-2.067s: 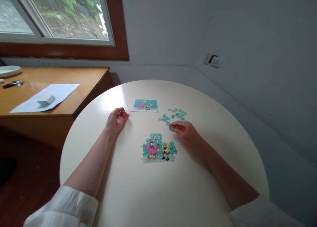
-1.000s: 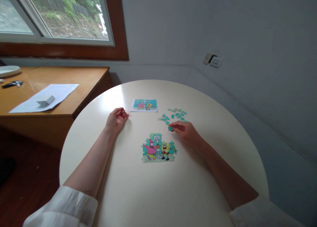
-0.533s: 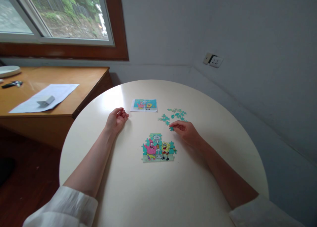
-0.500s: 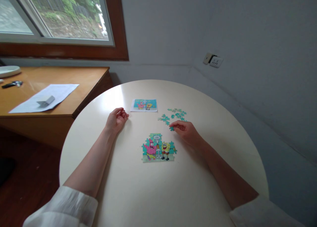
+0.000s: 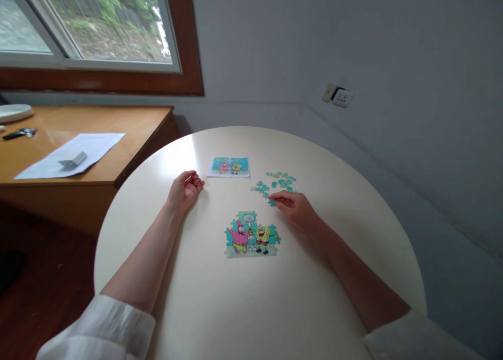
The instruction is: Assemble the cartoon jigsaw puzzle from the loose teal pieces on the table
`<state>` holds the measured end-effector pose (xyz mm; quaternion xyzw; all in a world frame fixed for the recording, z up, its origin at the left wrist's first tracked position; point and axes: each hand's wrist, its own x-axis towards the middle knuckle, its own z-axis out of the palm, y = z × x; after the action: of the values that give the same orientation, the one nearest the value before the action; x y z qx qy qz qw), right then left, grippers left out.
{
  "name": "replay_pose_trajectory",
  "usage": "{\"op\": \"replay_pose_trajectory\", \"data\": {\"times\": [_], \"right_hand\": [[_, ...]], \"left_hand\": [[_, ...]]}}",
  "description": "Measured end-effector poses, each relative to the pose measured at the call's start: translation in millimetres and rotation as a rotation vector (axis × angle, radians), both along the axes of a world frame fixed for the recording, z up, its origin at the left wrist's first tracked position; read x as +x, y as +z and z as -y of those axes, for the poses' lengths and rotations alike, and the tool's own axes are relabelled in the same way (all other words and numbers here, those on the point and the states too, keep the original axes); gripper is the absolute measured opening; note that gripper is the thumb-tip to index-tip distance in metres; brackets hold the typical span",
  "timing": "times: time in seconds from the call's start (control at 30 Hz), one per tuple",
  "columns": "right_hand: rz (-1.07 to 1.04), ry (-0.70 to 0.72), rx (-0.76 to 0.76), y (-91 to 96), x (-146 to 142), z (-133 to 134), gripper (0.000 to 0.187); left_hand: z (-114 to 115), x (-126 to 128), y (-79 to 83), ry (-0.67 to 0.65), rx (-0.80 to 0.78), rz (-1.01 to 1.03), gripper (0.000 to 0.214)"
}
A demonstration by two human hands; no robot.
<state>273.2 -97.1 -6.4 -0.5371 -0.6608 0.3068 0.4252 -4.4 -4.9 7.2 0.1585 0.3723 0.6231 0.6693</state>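
Note:
My right hand (image 5: pixel 295 209) is closed in a pinch at the right of the table, with a small teal puzzle piece (image 5: pixel 271 203) at its fingertips. Its palm side is mostly hidden. Just in front of it lie several loose teal and green puzzle pieces (image 5: pixel 283 182). Nearer to me is a partly joined jigsaw puzzle (image 5: pixel 251 238) with pink, pale and yellow cartoon figures and an uneven upper edge. My left hand (image 5: pixel 185 190) rests on the table at the left, fingers loosely curled and apart, with nothing visible in it. A printed reference picture (image 5: pixel 230 167) lies flat just beyond it.
Everything here lies on a round cream table (image 5: pixel 220 307). To the left stands a wooden desk (image 5: pixel 145 121) with a white paper sheet (image 5: pixel 102 142) and a small pale block (image 5: pixel 73 160). A wall socket (image 5: pixel 342 97) and a window (image 5: pixel 106 30) are behind.
Both hands keep their places. The puzzle piece at my right fingertips has shifted very slightly.

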Motion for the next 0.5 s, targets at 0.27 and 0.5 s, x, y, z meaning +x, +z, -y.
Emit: {"op": "replay_pose_trajectory", "data": {"times": [0.27,0.5], "right_hand": [[-0.069,0.013,-0.017,-0.9,-0.3,-0.4,0.021],[-0.134,0.024,-0.015,-2.9,-0.4,-2.1,0.027]], "left_hand": [[0.5,0.3,0.7,-0.002,0.003,-0.006,0.014],[-0.5,0.1,-0.1,-0.004,-0.001,-0.012,0.014]]}}
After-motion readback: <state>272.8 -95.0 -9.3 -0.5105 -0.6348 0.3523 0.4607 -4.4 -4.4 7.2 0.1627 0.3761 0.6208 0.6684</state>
